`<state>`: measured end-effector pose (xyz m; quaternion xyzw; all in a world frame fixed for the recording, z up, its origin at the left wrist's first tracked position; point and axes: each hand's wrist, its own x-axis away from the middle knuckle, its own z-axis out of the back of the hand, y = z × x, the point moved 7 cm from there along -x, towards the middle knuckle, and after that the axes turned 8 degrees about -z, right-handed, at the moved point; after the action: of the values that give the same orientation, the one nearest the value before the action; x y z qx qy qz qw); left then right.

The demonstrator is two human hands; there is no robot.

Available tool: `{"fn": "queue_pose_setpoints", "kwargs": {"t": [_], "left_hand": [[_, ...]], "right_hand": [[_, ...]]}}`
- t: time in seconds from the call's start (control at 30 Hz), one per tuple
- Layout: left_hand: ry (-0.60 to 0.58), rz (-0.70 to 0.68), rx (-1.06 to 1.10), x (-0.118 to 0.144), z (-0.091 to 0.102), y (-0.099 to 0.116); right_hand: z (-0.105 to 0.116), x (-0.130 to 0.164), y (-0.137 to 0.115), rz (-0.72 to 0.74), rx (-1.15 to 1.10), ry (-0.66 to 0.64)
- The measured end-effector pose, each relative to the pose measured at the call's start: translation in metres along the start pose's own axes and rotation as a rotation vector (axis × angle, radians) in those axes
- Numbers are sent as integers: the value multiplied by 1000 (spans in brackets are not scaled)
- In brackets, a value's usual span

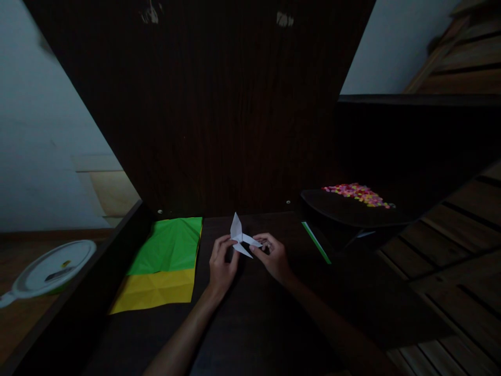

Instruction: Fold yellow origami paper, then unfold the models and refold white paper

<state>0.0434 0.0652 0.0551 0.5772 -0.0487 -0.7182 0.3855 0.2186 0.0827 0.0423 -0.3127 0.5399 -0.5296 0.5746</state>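
Left hand [222,262] pinching, thumb and fingers closed on the lower left part of a folded white paper [236,228]; right hand [274,257] also pinching, thumb below and fingers above, at the tip of the flap pointing its way. Paper held between the two hands, near the middle of the dark table [235,329], close to the tall dark board [215,115] at the back. One broad pointed flap stands up; two narrower points spread toward the right, one to the right fingers, the other slanting down with its tip free. Whether the paper touches the table, cannot tell. Left of the left hand, well apart from it: a creased green sheet [168,245] lying over a yellow sheet [156,290], yellow showing along the near part and as a thin line down the right edge. Right of the right hand, a narrow green-and-white strip [321,251] lies aslant. Beyond it, a dark rounded shelf [332,202] bears a spread of small bright bits [358,194], pink, red and yellow; too small to make out singly. Far left, below table level, a round pale lid [37,269] with markings too dim to read. Wooden slats [442,230] along the right. Light poor throughout.
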Motion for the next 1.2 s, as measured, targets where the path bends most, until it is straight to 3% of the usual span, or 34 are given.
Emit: {"fn": "queue_pose_setpoints", "kwargs": {"t": [0.33,0.77,1.0,1.2], "left_hand": [[-30,-108,-47,5,-3,10],[30,-89,-77,6,-2,11],[52,19,-10,4,-1,8],[37,251,103,12,-6,-8]], "right_hand": [[-2,11,3,4,24,19],[1,15,-7,133,60,-6],[0,16,5,27,-19,0],[1,16,14,-67,-89,12]]}}
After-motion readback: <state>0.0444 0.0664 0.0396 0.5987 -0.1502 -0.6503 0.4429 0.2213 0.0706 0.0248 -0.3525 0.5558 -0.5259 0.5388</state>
